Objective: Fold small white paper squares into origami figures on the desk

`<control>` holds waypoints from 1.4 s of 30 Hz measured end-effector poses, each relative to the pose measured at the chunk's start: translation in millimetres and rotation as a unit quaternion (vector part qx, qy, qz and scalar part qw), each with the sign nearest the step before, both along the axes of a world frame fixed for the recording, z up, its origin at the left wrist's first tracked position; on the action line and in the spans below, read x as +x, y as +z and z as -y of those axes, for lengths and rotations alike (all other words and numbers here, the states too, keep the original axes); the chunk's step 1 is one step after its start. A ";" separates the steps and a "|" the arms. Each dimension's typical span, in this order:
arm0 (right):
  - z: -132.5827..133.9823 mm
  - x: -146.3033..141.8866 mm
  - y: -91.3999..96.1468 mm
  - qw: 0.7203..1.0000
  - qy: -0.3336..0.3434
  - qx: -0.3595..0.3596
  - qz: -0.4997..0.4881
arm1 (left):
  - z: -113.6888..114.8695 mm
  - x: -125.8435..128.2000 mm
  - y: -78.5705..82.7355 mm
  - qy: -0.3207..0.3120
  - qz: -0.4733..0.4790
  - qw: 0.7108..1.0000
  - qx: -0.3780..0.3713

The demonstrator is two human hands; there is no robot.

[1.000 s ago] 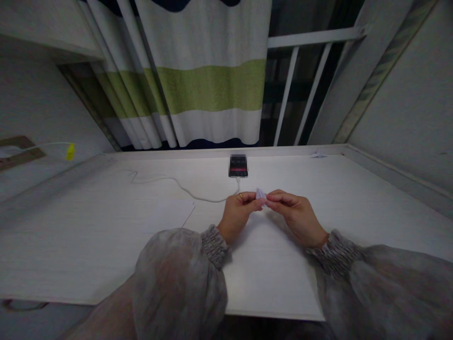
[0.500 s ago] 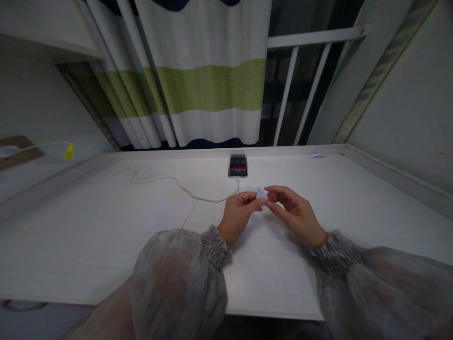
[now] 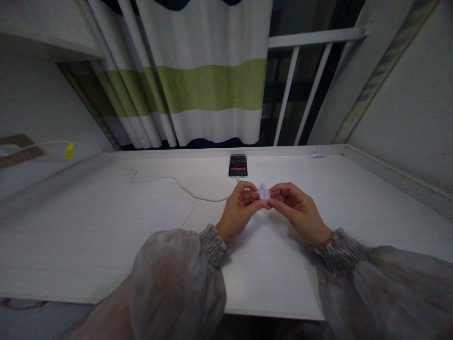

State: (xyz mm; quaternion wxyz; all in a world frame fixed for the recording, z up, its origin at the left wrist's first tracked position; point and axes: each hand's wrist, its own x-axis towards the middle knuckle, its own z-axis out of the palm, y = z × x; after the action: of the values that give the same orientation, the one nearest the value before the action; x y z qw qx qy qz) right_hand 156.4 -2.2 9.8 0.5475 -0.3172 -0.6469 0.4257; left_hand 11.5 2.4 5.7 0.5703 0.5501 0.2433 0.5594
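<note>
A small piece of folded white paper [image 3: 264, 191] is held up above the white desk, its pointed end upward. My left hand [image 3: 241, 206] pinches its lower left side between thumb and fingers; a ring shows on one finger. From the other side my right hand [image 3: 296, 211] pinches the paper's lower right edge. Both thumbs nearly meet at the bottom of the paper. The fingertips behind it are partly hidden.
A phone [image 3: 238, 166] lies behind my hands, with a white cable [image 3: 180, 185] running left from it. Flat white paper [image 3: 169, 213] rests on the desk [image 3: 88, 226] to the left. A small white folded piece [image 3: 317, 155] lies at the back right.
My left fingers have risen and opened out a little around the folded paper. The paper now stands more upright and shows more of itself, and my right fingers have closed in on it.
</note>
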 end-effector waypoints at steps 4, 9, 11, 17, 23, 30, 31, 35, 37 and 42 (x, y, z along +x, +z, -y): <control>1.0 -0.3 1.6 1.000 0.012 -0.002 -0.001 | -0.8 -0.3 -1.4 -0.005 0.001 1.000 0.015; 1.4 0.0 2.5 0.999 0.017 -0.017 0.023 | -1.1 -1.4 -3.1 0.035 -0.022 0.999 0.023; 1.0 0.1 2.5 0.999 0.018 -0.030 0.028 | -1.3 -2.2 -4.3 0.039 -0.034 0.998 0.019; -0.1 1.2 2.0 0.999 0.016 -0.043 0.018 | -1.6 -4.3 -6.3 0.004 -0.023 1.000 0.001; 1.1 2.6 4.2 0.999 0.034 -0.021 0.028 | 2.2 -4.0 0.5 0.016 -0.006 0.999 -0.036; 0.2 6.4 7.3 0.997 0.015 0.048 0.053 | 1.6 -2.9 0.0 0.028 0.005 0.998 -0.052; 0.3 7.0 8.1 0.996 0.011 0.058 0.062 | 1.2 -2.7 -0.5 0.033 0.004 0.998 -0.055; 1.6 9.1 11.1 0.992 0.011 0.080 0.095 | -0.1 -2.9 -2.4 0.043 0.004 0.998 -0.056; 2.1 9.3 11.7 0.991 0.004 0.087 0.104 | -0.3 -4.1 -3.2 0.037 0.002 0.998 -0.050; 1.2 7.6 9.3 0.990 -0.002 0.106 0.096 | 0.9 -5.5 -3.1 0.035 -0.005 0.998 -0.053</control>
State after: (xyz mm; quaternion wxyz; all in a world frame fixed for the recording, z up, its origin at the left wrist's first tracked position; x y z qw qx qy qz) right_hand 164.0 -3.4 19.1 0.5143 -0.2983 -0.7370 0.3215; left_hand 6.0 1.4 2.6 0.5773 0.5127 0.2945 0.5631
